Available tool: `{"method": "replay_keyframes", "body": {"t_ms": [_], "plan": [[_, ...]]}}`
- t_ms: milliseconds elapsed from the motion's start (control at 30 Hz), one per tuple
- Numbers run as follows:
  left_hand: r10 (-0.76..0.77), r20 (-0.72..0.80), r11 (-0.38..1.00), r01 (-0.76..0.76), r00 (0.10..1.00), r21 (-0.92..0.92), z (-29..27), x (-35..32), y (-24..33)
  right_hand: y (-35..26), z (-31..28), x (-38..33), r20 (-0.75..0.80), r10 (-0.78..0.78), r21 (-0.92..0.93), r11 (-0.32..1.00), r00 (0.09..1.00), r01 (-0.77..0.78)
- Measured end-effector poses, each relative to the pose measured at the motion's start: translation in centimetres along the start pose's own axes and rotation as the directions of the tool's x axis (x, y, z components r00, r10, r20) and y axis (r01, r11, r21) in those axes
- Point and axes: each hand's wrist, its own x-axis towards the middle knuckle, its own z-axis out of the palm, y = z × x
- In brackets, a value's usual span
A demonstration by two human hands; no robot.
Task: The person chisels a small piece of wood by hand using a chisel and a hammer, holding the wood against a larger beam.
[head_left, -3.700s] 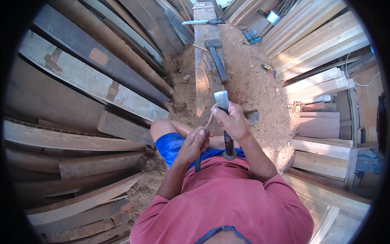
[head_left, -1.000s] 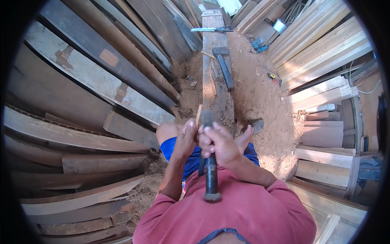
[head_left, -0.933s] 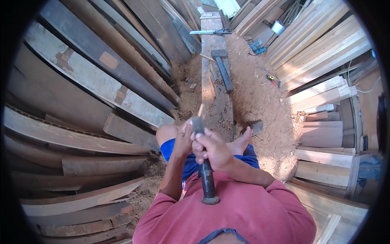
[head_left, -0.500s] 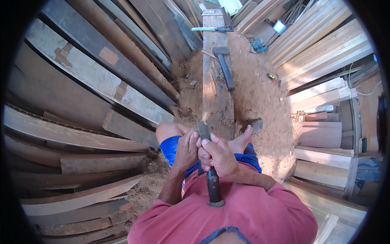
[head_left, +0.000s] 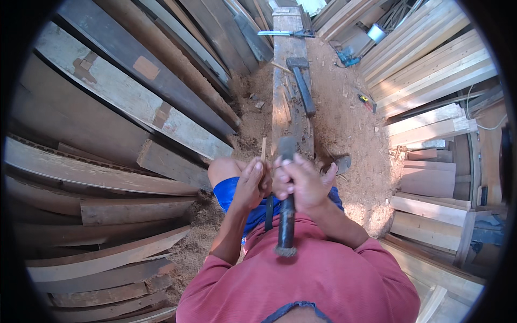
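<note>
My left hand is closed around a thin wooden stick, whose pale tip points up and away from me. Just to its right, my right hand grips a wide chisel, partly smeared by motion. The flat metal chisel blade extends past my fingers over the bench, and the dark handle runs back toward my chest, its frayed butt end close to my shirt. A small gap separates the two hands. The stick's lower part is hidden inside my left hand.
A wooden plank bench stretches ahead, bearing a dark-handled mallet, wood slivers and a saw. Boards lean at left; stacked lumber stands at right. A blue power tool lies on the sawdust-covered ground.
My hands were together with the blade close against the stick; now they have parted. The chisel has moved right and slightly forward, away from the stick, which shows more fully.
</note>
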Motion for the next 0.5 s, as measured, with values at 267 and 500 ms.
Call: {"method": "replay_keyframes", "body": {"t_ms": [267,500], "plan": [[0.256,-0.079,0.797,-0.164,0.963,0.582,0.5,-1.1,1.2,2.0,2.9,-1.9,0.074,0.154,-0.133,0.981,0.985,-0.144],[0.316,-0.026,0.747,-0.231,0.949,0.624,2.5,-2.3,1.0,1.2,2.7,-2.8,0.041,0.041,-0.242,0.97,0.998,-0.03]]}}
